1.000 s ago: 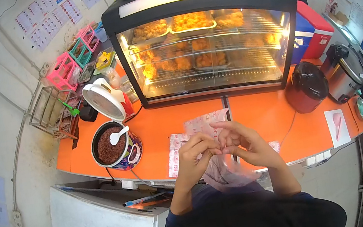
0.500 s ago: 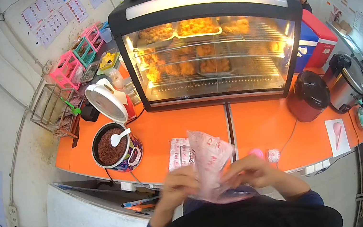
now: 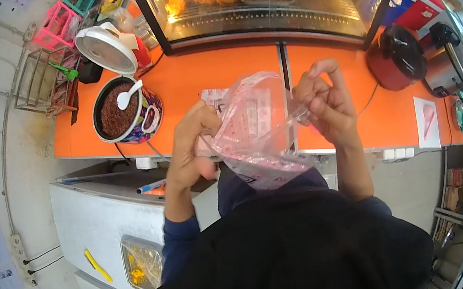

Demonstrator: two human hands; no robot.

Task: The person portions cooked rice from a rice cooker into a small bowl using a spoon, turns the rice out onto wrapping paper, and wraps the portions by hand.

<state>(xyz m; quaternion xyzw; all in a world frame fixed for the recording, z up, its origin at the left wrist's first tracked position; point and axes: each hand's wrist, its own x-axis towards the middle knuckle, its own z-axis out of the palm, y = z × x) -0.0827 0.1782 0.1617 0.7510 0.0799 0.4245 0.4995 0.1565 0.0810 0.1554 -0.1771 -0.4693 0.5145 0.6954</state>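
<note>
A clear plastic bag with pink print (image 3: 258, 121) hangs between my hands, its mouth spread wide. Curled fingers of my left hand (image 3: 191, 142) hold the bag's left edge, with the thumb lower down. My right hand (image 3: 330, 105) pinches the opposite edge between thumb and fingertips. Through the film I see printed lettering; I cannot make out anything inside. Partly behind the bag, printed white-and-red wrappers (image 3: 212, 95) lie on the orange counter (image 3: 189, 77).
To the left, an open rice cooker (image 3: 147, 117) holds dark reddish rice and a white paddle (image 3: 128, 94). A lit warming cabinet (image 3: 260, 26) with fried food stands behind. Dark red (image 3: 395, 60) and silver (image 3: 443, 61) cookers are at right. Below left sits a white freezer (image 3: 90, 222).
The bag's mouth has been pulled wide as my hands moved apart and rose in view. The head view has tilted down, so the counter and cabinet appear higher.
</note>
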